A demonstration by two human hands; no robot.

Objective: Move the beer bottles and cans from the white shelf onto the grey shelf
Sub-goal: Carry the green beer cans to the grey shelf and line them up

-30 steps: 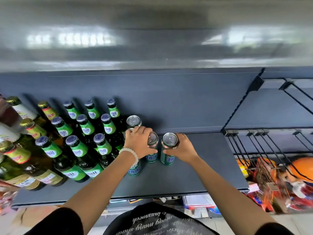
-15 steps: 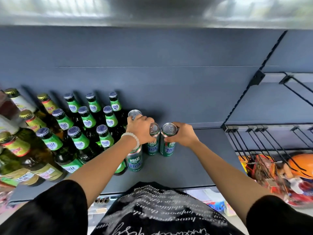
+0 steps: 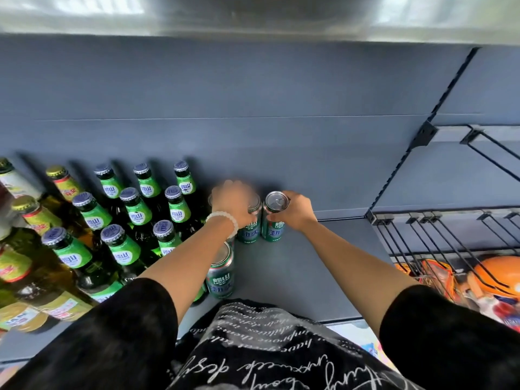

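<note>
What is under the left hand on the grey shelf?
A green can stands under the left hand, its lower label showing. The hand covers most of its top, and whatever lies behind is hidden.

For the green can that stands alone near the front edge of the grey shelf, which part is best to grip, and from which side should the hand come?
Grip the front can around its upper side wall. It stands upright, so the round body suits a wrap of fingers and thumb. Probably come from its right: the grey shelf is bare there, while green bottles crowd its left and the left forearm passes over it.
</note>
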